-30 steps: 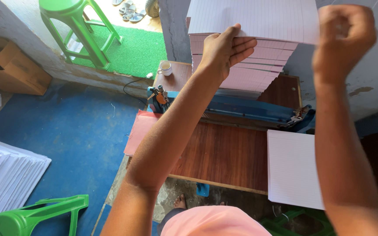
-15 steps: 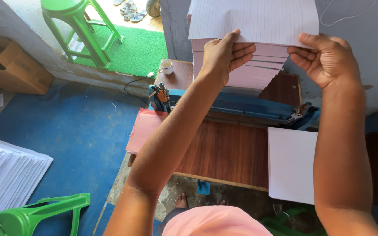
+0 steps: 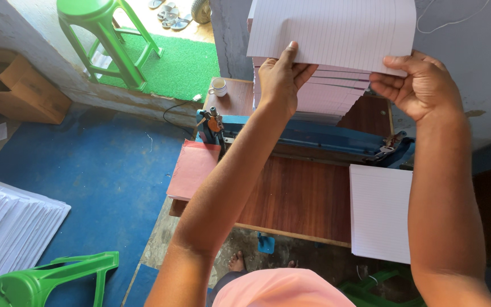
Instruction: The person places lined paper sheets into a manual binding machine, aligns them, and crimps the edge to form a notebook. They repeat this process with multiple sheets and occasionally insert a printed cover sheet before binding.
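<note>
I hold a bundle of white ruled paper sheets (image 3: 333, 31) up at the top of the head view. My left hand (image 3: 282, 77) grips its lower left edge, thumb on top. My right hand (image 3: 421, 85) grips its lower right corner. Below the bundle a fanned stack of ruled sheets (image 3: 328, 94) lies on the wooden table (image 3: 302, 193), behind a blue paper cutter (image 3: 308, 133). Another white ruled stack (image 3: 381, 210) rests at the table's right edge.
A pink card (image 3: 191, 169) lies at the table's left. A white cup (image 3: 218, 87) stands at its back corner. Green stool (image 3: 109, 40), cardboard box (image 3: 26, 94), a white paper pile (image 3: 9, 230) and a tipped green chair (image 3: 46, 278) sit on the blue floor.
My right hand has come down from a raised fist and taken hold of the bundle's lower right corner. The left hand has kept its grip.
</note>
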Tool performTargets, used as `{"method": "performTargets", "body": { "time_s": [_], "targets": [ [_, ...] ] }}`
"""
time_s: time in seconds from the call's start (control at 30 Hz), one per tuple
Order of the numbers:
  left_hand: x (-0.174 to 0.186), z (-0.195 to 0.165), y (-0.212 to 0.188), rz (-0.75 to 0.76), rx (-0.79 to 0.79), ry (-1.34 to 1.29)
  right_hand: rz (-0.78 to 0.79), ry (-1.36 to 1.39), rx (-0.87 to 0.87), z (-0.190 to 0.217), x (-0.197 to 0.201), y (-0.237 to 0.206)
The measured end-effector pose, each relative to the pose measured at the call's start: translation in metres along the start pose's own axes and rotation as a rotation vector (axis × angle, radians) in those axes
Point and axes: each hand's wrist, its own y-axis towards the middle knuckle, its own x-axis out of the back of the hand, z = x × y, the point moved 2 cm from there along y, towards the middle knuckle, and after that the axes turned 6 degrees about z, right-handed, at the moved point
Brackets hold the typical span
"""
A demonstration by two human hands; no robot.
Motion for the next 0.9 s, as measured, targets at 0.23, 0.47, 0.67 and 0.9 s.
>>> {"method": "performTargets", "body": {
  "time_s": [0.23, 0.47, 0.67, 0.9],
  "targets": [
    [0.018, -0.001, -0.035, -0.025, -0.005, 0.040, 0.060, 0.009, 0.048, -0.006, -0.004, -0.011],
    [0.059, 0.020, -0.091, -0.043, 0.007, 0.051, -0.103, -0.077, -0.090, -0.051, -0.014, -0.040],
    [0.115, 0.053, -0.142, -0.168, 0.098, 0.123, -0.131, 0.014, -0.200, -0.145, -0.001, -0.081],
    [0.186, 0.109, -0.202, -0.346, 0.326, 0.128, -0.069, 0.006, -0.368, -0.277, 0.024, -0.128]
  ]
}}
